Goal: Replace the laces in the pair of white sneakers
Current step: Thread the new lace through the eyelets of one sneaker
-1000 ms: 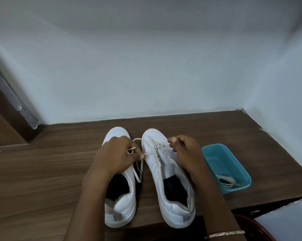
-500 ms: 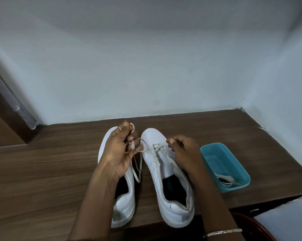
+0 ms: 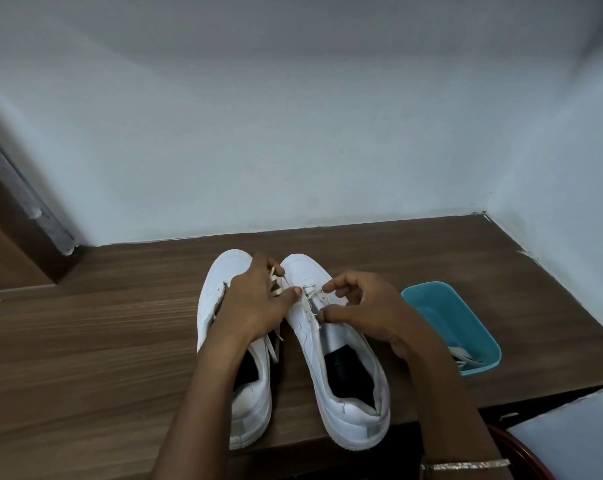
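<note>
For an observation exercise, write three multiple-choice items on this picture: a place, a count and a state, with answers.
1. Relative to the white sneakers, the blue tub stands: A. left; B. right; C. behind.
2. Sneakers on the table: A. one; B. three; C. two.
3. The left hand: A. holds a lace; B. lies flat; C. holds the tub.
Key: B, the tub sits to their right; C, a pair stands side by side; A, lace ends poke out between its fingers.
</note>
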A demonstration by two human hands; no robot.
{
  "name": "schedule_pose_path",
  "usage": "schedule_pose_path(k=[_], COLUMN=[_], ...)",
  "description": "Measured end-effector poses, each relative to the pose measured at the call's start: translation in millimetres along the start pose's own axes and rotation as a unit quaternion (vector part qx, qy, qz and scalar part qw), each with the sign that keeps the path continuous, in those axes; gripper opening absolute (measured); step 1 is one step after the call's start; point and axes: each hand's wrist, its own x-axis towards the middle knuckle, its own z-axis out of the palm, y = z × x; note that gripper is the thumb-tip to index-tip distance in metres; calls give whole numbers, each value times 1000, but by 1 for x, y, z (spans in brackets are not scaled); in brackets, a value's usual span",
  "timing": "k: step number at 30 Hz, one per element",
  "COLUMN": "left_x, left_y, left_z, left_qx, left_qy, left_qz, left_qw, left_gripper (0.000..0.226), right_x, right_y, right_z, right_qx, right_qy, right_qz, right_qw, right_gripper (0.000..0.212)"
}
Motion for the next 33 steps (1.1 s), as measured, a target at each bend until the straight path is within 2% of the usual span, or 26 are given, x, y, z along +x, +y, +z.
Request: schedule_pose_path(k=[2, 4, 10, 13, 17, 20, 23, 27, 31, 33], left_x=[-1, -2, 1, 4, 4, 4, 2, -4, -9, -10], left_y=[1, 1, -8, -7, -3, -6, -2, 7, 14, 17], left_z=[2, 3, -1, 8, 15, 13, 7, -7, -27, -33], left_qx=[50, 52, -97, -68, -12, -29, -1, -35, -16, -24], left_qy=[-26, -50, -103, -92, -35, -19, -16, 9, -96, -86], left_qz=[-6, -5, -23, -22, -4, -10, -5, -50, -91, -95], left_qw=[998, 997, 990, 993, 999, 999, 1000, 998, 991, 991], left_gripper=[32, 32, 1, 19, 31, 25, 17, 52, 75, 86], right_x=[0, 2, 8, 11, 12, 12, 12, 13, 13, 13], right_y=[0, 0, 7, 8, 7, 6, 5, 6, 8, 8], right_z=[2, 7, 11, 16, 17, 13, 12, 9, 6, 5], right_qx=[17, 2, -9, 2, -21, -53, -82, -72, -71, -67], right_qy=[37, 58, 116, 148, 152, 146, 153, 145, 125, 114], right_qz=[6, 6, -9, -21, -44, -72, -98, -107, -122, -127], right_qw=[999, 998, 993, 989, 987, 985, 980, 981, 982, 983], right_gripper=[23, 15, 8, 9, 6, 5, 5, 9, 9, 8])
